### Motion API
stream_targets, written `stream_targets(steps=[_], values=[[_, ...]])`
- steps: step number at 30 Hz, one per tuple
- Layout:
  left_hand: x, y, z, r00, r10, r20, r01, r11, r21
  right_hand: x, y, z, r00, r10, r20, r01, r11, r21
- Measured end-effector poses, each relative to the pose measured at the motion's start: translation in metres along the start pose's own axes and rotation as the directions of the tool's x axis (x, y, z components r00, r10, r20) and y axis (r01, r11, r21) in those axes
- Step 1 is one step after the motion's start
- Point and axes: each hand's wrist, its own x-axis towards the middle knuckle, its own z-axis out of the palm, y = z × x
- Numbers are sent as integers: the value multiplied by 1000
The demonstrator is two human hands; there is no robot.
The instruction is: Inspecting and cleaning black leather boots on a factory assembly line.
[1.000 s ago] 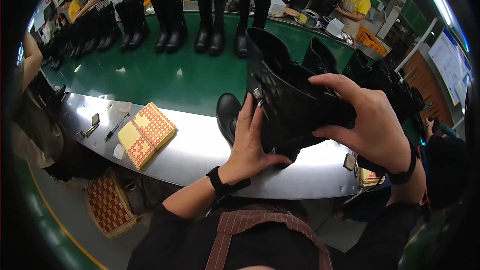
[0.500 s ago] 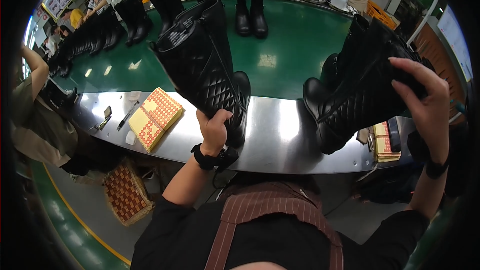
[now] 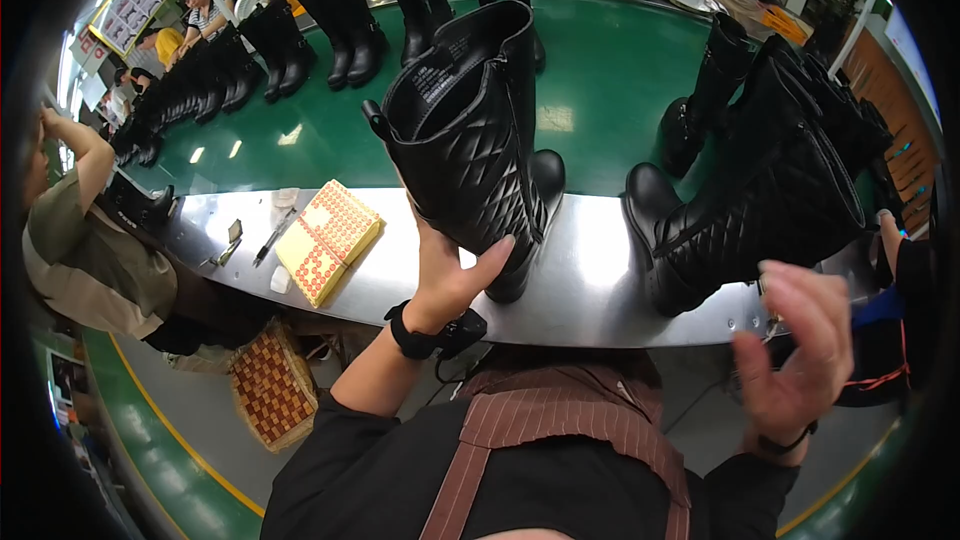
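My left hand (image 3: 450, 275) grips a tall black boot (image 3: 455, 160) with quilted panels by its lower shaft and ankle, thumb across the quilting. The boot stands at the metal edge with its open top tilted toward me and its toe pointing away. To the right, a second quilted black boot (image 3: 740, 210) rests on the metal strip, its shaft leaning right. Below that boot, my right hand (image 3: 800, 350) hangs with fingers apart, slightly blurred, and holds nothing.
Several black boots (image 3: 345, 30) line the far side of the green belt (image 3: 590, 90). On the metal strip (image 3: 225, 210) lie a bundle of yellow cards with red print (image 3: 330, 240) and a pen (image 3: 273, 237). A co-worker (image 3: 110, 260) is at the left; another person's hand (image 3: 888, 225) shows at the right.
My left hand has moved right with its boot, which is now more upright. My right hand has left the right boot's shaft and come down toward me.
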Motion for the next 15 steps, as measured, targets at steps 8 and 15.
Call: stream_targets(steps=[8,15], values=[[69,123,-13,769,589,249,-578,474,664,1,-13,10,565,-468,-680,743,646,173],[84,145,-12,790,353,501,-604,588,538,1,-9,31,669,-495,-555,740,519,428]])
